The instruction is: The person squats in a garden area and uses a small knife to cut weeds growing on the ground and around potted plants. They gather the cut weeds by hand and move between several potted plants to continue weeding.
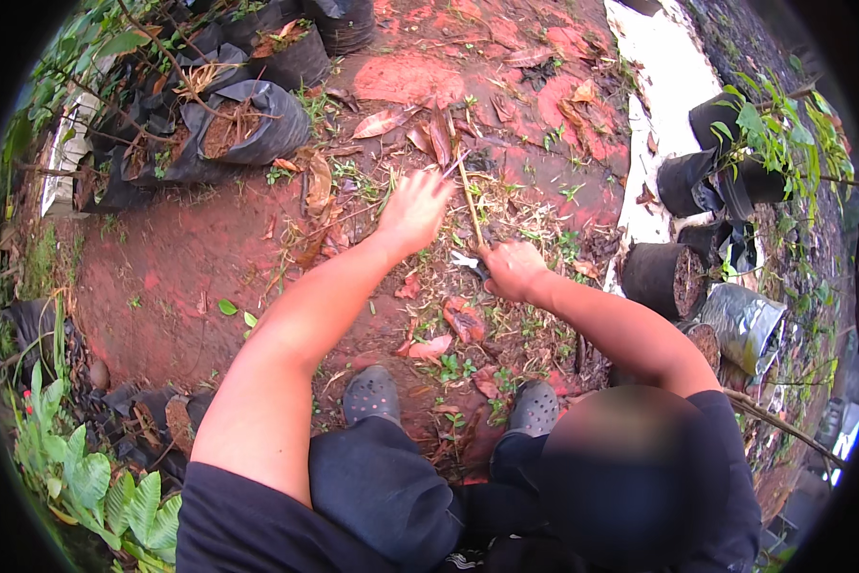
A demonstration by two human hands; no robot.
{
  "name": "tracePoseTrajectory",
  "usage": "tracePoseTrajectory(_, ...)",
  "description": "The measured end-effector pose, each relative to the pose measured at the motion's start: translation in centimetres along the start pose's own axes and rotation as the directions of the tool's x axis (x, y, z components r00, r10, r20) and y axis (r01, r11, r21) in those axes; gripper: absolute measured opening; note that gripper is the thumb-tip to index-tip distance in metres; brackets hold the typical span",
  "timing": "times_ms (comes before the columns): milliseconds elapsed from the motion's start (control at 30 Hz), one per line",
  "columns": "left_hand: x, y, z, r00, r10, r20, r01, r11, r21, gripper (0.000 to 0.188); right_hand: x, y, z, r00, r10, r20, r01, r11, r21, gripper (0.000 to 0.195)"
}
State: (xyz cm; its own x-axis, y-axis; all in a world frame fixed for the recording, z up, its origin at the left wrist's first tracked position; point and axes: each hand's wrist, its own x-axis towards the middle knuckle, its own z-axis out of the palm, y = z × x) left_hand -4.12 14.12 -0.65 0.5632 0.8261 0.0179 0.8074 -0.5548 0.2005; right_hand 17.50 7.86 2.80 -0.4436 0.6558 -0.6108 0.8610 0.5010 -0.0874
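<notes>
My right hand (513,271) is closed around a pair of pruning shears (470,263), whose pale blades point left from the fist. A thin brown stem (469,197) runs up from the same hand to long reddish-brown dry leaves (440,137). Over the ground to the left, my left hand (416,208) is near the upper part of the stem, its fingers blurred. A thin pale strip (456,165) lies by its fingertips; whether the fingers hold it cannot be told. Dry grass clippings (523,222) lie under and around the stem.
Black plastic grow bags with soil (257,125) stand at the upper left. More black pots (662,279) and a silvery bag (741,326) line the right side, beside a white strip (659,71). My grey clogs (372,395) rest on reddish ground with fallen leaves. Leafy plants (93,476) grow at the lower left.
</notes>
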Motion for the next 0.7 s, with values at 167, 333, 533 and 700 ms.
tracePoseTrajectory(167, 0.0, 1.7, 3.4, 0.980, 0.105, 0.167, -0.104, 0.995, -0.015, 0.026, 0.7, 1.1, -0.6, 0.987, 0.091, -0.129, -0.101, 0.993, -0.068, 0.054)
tracePoseTrajectory(333, 0.6, 0.4, 3.7, 0.989, -0.022, 0.145, 0.044, 0.987, -0.152, 0.010, 2.4, 0.5, -1.6, 0.989, 0.122, -0.086, -0.129, 0.988, -0.084, 0.056)
tracePoseTrajectory(533, -0.1, -0.4, 3.3, 0.996, -0.073, 0.043, 0.083, 0.939, -0.333, 0.008, 4.5, -1.6, -3.6, 0.993, 0.121, -0.016, -0.122, 0.992, -0.036, 0.041)
tracePoseTrajectory(700, -0.6, -0.4, 3.8, 1.000, -0.007, -0.012, 0.003, 0.949, -0.315, 0.008, 5.7, -1.2, -1.9, 0.996, 0.063, -0.057, -0.064, 0.998, -0.023, 0.036)
